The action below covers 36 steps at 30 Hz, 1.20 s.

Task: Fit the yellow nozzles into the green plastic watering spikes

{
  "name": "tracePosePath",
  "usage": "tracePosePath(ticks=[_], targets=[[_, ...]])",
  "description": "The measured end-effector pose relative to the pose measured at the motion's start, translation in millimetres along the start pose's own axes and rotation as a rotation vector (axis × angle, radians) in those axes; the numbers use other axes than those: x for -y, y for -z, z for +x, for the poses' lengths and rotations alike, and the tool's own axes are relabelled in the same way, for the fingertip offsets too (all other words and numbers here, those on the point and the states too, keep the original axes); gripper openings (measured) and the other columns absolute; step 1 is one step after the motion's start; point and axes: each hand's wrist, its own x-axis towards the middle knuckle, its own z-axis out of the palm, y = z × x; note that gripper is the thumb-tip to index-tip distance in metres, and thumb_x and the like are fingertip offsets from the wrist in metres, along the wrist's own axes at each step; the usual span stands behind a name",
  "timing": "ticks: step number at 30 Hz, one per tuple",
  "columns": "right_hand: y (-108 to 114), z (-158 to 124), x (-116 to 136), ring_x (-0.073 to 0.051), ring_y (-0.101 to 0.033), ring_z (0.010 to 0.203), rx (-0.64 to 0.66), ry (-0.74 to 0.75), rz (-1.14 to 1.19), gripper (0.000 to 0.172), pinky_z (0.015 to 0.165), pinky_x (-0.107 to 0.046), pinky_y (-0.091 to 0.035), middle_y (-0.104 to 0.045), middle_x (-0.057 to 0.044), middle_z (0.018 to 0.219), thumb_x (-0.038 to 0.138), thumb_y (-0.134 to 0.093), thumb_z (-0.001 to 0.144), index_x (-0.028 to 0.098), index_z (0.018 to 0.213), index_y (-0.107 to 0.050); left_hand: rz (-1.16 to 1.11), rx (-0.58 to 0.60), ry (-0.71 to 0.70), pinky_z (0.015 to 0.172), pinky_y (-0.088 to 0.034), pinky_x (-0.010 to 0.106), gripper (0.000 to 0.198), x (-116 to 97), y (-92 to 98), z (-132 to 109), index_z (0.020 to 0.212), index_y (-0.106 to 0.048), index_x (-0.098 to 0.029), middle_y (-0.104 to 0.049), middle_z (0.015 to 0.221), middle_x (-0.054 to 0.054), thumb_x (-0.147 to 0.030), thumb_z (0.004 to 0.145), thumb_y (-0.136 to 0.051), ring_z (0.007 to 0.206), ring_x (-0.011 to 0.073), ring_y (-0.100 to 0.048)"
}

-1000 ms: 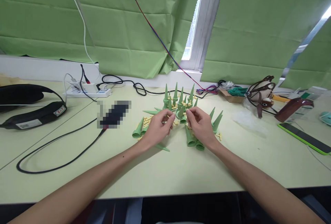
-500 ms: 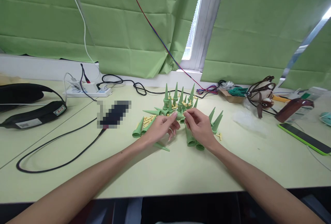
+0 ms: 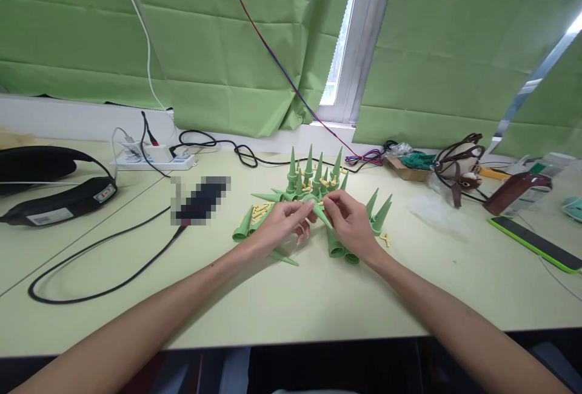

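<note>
Just above the table, my left hand (image 3: 284, 221) pinches a green plastic cone (image 3: 322, 214) between thumb and fingers, its point slanting down to the right. Close against it, my right hand (image 3: 348, 218) is closed, with a small yellow plastic piece (image 3: 321, 203) at its fingertips. Behind both hands stand several upright green cones (image 3: 309, 166) with yellow pieces among them. Hollow green cones (image 3: 336, 250) lie partly under my right hand. Left of my left hand, yellow pieces (image 3: 260, 211) are heaped between more cones, and a thin green spike (image 3: 285, 257) lies below my wrist.
At left are a blurred-out dark device (image 3: 202, 200) with a looped black cable (image 3: 91, 300) and a power strip (image 3: 154, 160). Right of the cones lie a stray yellow piece (image 3: 385, 239), clear plastic film (image 3: 436, 212), a brown bottle (image 3: 516, 194) and a green-edged phone (image 3: 536, 243).
The cone in my left hand has turned so that its point slants down to the right. Both hands have otherwise stayed nearly in place.
</note>
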Motion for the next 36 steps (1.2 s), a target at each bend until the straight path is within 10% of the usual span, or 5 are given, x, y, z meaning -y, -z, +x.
tracePosePath(ticks=[14, 27, 36], targets=[[0.0, -0.4, 0.3, -0.01, -0.041, 0.05, 0.019, -0.022, -0.063, 0.023, 0.049, -0.025, -0.032, -0.046, 0.005, 0.059, 0.036, -0.052, 0.096, 0.019, 0.08, -0.055, 0.406, -0.173, -0.048, 0.054, -0.045, 0.027, 0.04, -2.8, -1.9, -3.9, 0.107, -0.055, -0.017, -0.06, 0.069, -0.001, -0.048, 0.083, -0.064, 0.054, 0.0131, -0.055], [-0.2, 1.3, 2.3, -0.009, -0.035, 0.048, 0.01, -0.031, -0.155, 0.03, 0.048, -0.025, -0.027, -0.041, 0.005, 0.054, 0.034, -0.051, 0.094, 0.018, 0.069, -0.051, 0.674, -0.193, -0.534, 0.056, -0.048, 0.019, 0.013, 4.8, -1.8, -5.5, 0.101, -0.059, -0.02, -0.056, 0.102, 0.004, -0.016, 0.089, -0.056, 0.071, 0.0091, -0.056], [-2.3, -0.2, 2.6, -0.01, -0.038, 0.049, -0.006, -0.062, -0.089, 0.03, 0.047, -0.024, -0.03, -0.043, 0.004, 0.056, 0.04, -0.051, 0.095, 0.019, 0.074, -0.054, 0.617, -0.251, -0.383, 0.059, -0.048, 0.021, 0.018, -0.8, -5.3, -6.0, 0.105, -0.056, -0.021, -0.059, 0.098, 0.003, -0.022, 0.087, -0.056, 0.07, 0.0101, -0.057]])
